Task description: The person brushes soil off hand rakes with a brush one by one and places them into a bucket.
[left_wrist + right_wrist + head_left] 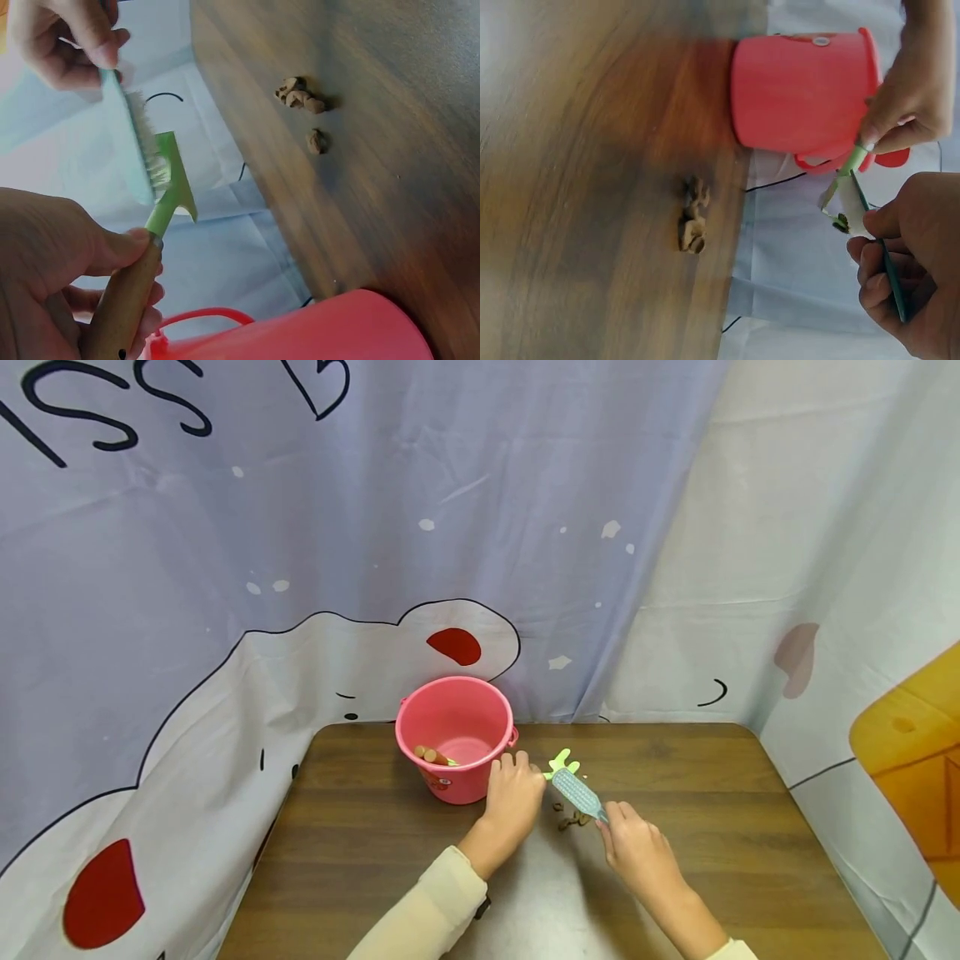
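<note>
My left hand (513,797) grips the wooden handle (124,307) of a small garden rake with a green pronged head (562,762). My right hand (639,847) pinches the handle of a light blue brush (577,793). In the left wrist view the brush's pale bristles (150,142) lie against the green head, above the table. Dark bits cling to the rake head in the right wrist view. Several brown clumps (298,96) lie on the table below the tools.
A pink bucket (468,783) stands at the table's back edge, left of the rake. Wooden-handled tools (430,755) lean inside it. Behind the brown wooden table (697,827) hangs a printed curtain (420,552).
</note>
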`<state>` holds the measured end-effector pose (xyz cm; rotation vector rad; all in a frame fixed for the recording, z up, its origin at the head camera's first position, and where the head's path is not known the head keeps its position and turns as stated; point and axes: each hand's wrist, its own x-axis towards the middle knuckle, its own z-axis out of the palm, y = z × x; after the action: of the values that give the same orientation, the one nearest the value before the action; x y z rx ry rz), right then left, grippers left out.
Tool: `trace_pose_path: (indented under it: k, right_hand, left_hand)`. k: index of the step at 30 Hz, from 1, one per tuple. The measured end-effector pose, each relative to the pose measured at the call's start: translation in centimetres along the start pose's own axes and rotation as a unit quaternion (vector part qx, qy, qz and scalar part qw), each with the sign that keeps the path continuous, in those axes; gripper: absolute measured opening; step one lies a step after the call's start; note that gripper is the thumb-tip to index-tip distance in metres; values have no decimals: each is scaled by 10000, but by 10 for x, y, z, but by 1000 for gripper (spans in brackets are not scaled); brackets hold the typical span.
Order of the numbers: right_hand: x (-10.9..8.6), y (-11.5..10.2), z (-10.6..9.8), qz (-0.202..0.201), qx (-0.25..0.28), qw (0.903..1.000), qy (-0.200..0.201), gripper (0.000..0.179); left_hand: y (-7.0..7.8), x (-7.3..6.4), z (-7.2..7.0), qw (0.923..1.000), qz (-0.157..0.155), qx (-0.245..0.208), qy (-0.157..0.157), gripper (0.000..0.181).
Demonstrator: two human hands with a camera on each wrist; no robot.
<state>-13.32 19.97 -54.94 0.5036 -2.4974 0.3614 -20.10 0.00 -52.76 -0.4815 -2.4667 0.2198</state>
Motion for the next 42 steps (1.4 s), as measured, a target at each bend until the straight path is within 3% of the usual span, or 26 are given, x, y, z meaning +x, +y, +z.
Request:
trace_pose_path:
  k: [5,13,33,38,42]
  right_hand:
    - [-1,3,4,-126,-303,9994,140,26]
    - [2,8,6,-201,-565,9971,461,24]
    - [7,5,9,101,-612,9950,779,26]
    - [9,11,4,267,-603,9937,901,24]
    - [13,23,-8,473,-473,9950,740,24]
  left_hand:
    - [3,0,-1,9999,6,-76,-123,9]
    - [6,-1,-3,10000,-61,-44,6,12]
    - [8,-3,0,9999,-71,73,-45,14]
    - [6,-5,0,9991,20,164,-383,14]
    - [1,-9,5,9985,21,155,-533,14]
